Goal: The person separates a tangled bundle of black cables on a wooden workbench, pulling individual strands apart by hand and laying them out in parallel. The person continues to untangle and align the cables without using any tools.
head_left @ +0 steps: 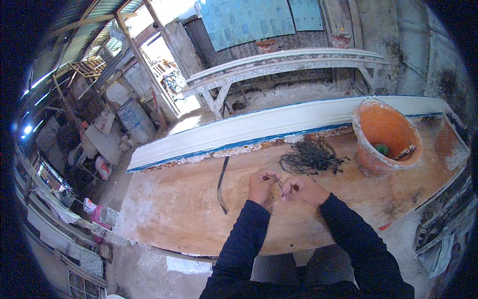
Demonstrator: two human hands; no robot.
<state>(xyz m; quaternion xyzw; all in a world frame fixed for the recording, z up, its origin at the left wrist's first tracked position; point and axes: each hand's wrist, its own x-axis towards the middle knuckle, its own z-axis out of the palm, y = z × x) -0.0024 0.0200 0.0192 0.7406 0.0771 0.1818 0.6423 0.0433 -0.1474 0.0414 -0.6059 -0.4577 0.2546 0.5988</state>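
Observation:
Above the wooden tabletop [174, 199] my two hands are close together, fingers pinched. My left hand [260, 186] and my right hand [306, 190] hold a thin dark cord [279, 183] between their fingertips; its ends are too small to make out. Just beyond my right hand lies a tangled heap of black cords [312, 157]. To the left of my left hand, a dark flat strap [220, 189] lies lengthwise on the wood, apart from both hands.
An orange bucket [366, 154] smeared with white stands at the right, something green inside. Along the table's far side runs a long white moulding [239, 130] with a blue lower edge. Behind it is a whitened bench [284, 67]. A blue barrel [134, 119] stands at far left.

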